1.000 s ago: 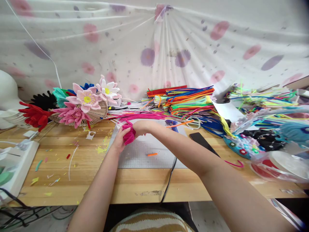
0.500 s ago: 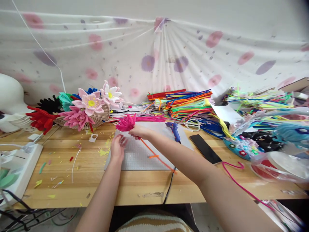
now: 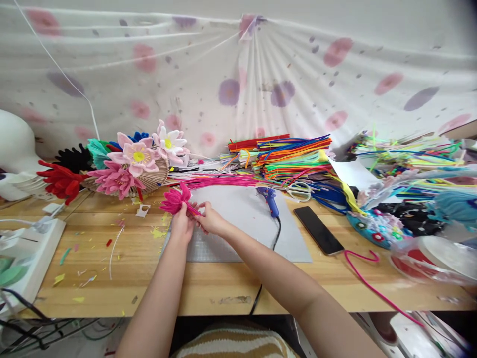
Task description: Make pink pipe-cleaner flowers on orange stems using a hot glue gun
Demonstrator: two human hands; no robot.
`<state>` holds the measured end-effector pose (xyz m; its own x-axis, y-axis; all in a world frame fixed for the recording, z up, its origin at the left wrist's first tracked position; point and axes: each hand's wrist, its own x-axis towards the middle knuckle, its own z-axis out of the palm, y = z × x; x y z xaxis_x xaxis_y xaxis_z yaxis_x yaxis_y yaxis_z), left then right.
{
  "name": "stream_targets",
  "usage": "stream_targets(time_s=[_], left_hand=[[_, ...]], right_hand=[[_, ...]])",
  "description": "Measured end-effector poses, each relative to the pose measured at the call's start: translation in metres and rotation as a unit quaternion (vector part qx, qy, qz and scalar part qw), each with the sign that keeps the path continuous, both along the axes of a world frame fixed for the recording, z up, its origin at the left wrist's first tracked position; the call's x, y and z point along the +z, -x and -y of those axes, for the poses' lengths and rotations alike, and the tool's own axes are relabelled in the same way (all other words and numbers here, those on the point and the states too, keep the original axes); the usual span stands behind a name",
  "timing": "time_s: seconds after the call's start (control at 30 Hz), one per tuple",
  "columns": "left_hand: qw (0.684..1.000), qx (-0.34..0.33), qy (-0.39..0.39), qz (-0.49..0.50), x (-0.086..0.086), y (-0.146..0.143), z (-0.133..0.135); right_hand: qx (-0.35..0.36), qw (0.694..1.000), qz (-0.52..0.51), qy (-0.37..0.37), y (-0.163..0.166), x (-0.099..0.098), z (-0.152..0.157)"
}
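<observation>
A magenta pipe-cleaner flower (image 3: 172, 200) is held over the left part of the grey cutting mat (image 3: 242, 233), its petals pointing left. My left hand (image 3: 182, 223) is closed around the flower's base, thumb on top. Close beside it, my right hand (image 3: 211, 219) pinches the gathered magenta ends on the flower's right side. The fingertips of both hands are partly hidden. No orange stem shows in this view. A blue glue gun (image 3: 269, 200) lies on the mat to the right of my hands.
Finished fuzzy flowers (image 3: 137, 156) stand at the back left, beside a white power strip (image 3: 44, 258). Bundles of coloured pipe cleaners (image 3: 294, 154) lie along the back. Scissors (image 3: 299, 191), a black phone (image 3: 318, 229) and a curved magenta pipe cleaner (image 3: 372, 283) are on the right.
The flower has moved left and down and tipped leftward. My left hand, formerly apart from it, has closed on its base. My right hand has shifted its grip rightward. The orange stem has gone from view.
</observation>
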<state>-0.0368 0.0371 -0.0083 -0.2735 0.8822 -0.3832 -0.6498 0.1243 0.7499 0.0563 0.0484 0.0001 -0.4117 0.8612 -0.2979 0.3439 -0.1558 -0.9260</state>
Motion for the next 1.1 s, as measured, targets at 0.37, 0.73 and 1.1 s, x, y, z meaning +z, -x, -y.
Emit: stream_targets(time_s=[0.37,0.73,1.1], left_hand=[[0.996,-0.024,-0.020,0.087,0.011,0.016,0.000],[0.997,-0.034,-0.033,-0.065,0.001,0.002,-0.005],[0.999,-0.028,-0.034,0.000,0.000,-0.005,-0.004]], right_hand=[[0.131,0.989,-0.038,0.047,-0.001,-0.015,0.005],[0.108,0.959,-0.192,0.176,-0.016,-0.023,0.006],[0.107,0.927,-0.265,0.244,-0.031,-0.029,-0.008]])
